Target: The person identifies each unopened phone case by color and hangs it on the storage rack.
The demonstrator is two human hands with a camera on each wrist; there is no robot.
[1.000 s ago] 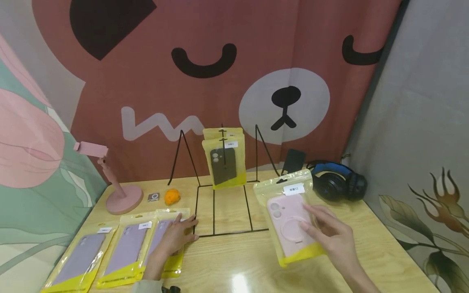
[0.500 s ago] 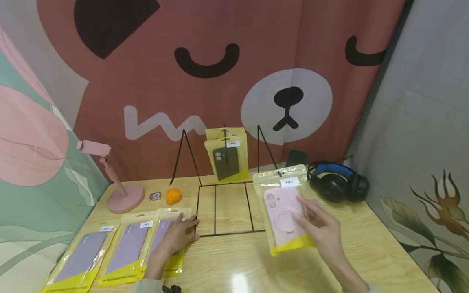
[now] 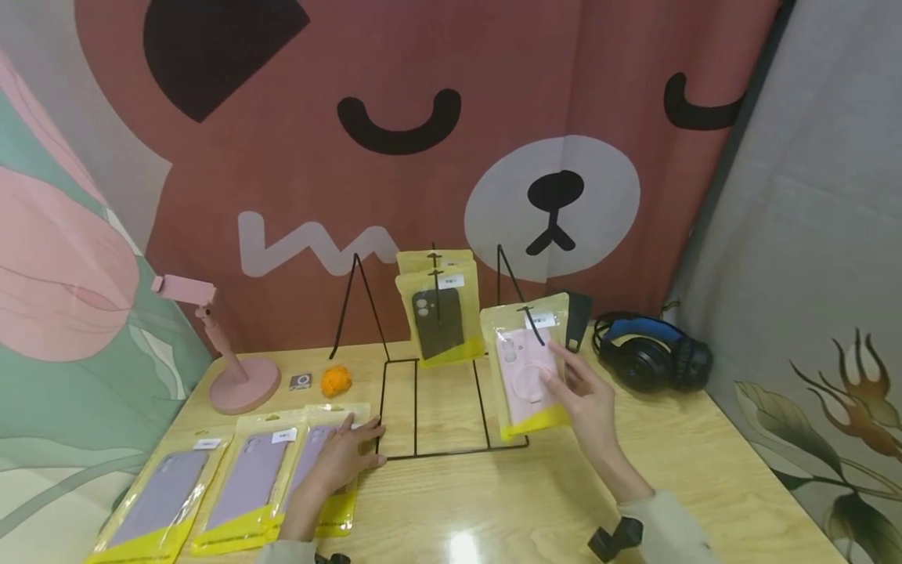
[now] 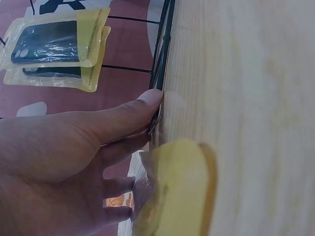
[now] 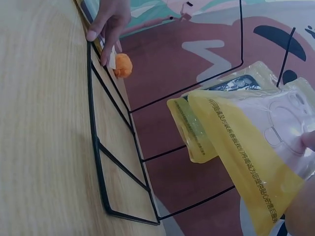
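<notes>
My right hand [image 3: 588, 399] grips the right edge of a yellow-bottomed clear pouch [image 3: 517, 427] with a pink phone case [image 3: 524, 368] inside. The tip of the right prong of a black wire display rack [image 3: 468, 452] shows in front of this pouch, at its hang hole. Two pouches with dark phone cases [image 3: 437, 325] hang on the middle prong. My left hand [image 3: 338, 458] pinches the rack's near left corner between thumb and finger. Below that hand lies a pouch with a lilac phone case [image 3: 310, 450], partly covered by it.
Two more lilac case pouches [image 3: 243, 478] lie at the left. Behind them are a pink stand [image 3: 247, 384], a small square gadget [image 3: 301, 381] and an orange ball [image 3: 336, 381]. Black headphones [image 3: 651, 360] and a dark flat object [image 3: 578, 321] sit at the back right.
My right hand has carried the pink case pouch left and away from me, and its hang hole has passed back along the right prong. The left hand stays at the rack corner.
</notes>
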